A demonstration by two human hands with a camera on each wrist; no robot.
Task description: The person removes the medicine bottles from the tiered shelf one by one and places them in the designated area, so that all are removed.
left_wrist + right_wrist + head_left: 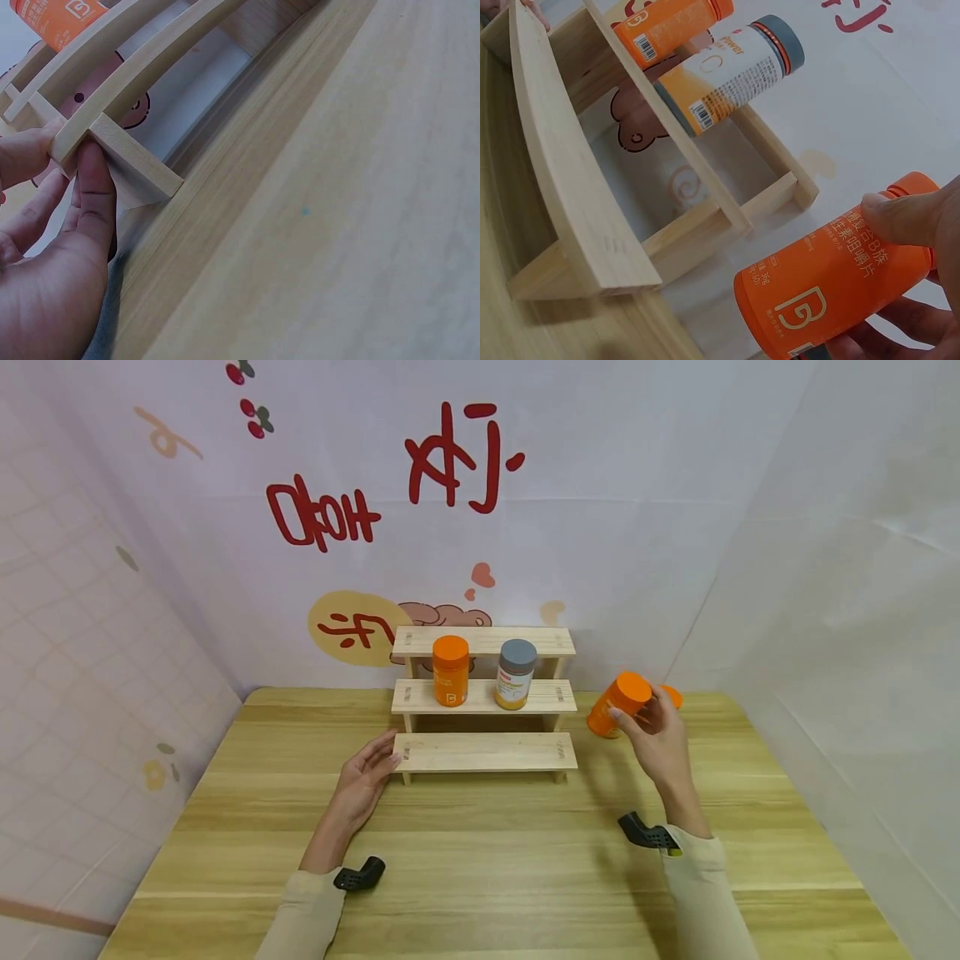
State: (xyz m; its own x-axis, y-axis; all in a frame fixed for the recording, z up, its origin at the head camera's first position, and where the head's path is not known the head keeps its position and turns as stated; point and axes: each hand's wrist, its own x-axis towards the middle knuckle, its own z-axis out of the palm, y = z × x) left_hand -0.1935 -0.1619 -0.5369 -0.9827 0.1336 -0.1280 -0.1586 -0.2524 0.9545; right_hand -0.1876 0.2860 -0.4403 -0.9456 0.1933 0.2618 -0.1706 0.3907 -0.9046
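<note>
My left hand (367, 781) pinches the left end of the lowest step of a three-tier wooden display rack (487, 752), thumb above and fingers underneath in the left wrist view. To the right of the rack, my right hand (660, 735) holds an orange vitamin bottle (832, 277) with a large B on its label. That bottle tilts in the grip, thumb on the near side and fingers behind. On the middle step stand an orange bottle (451, 672) at left and a grey-lidded white and yellow bottle (516, 677) at right.
Partly hidden behind my right hand, another orange lid (672, 696) shows near the table's back edge. A patterned cloth wall (637, 527) rises behind the rack and along both sides. The rack stands on a wood-grain table (480, 860).
</note>
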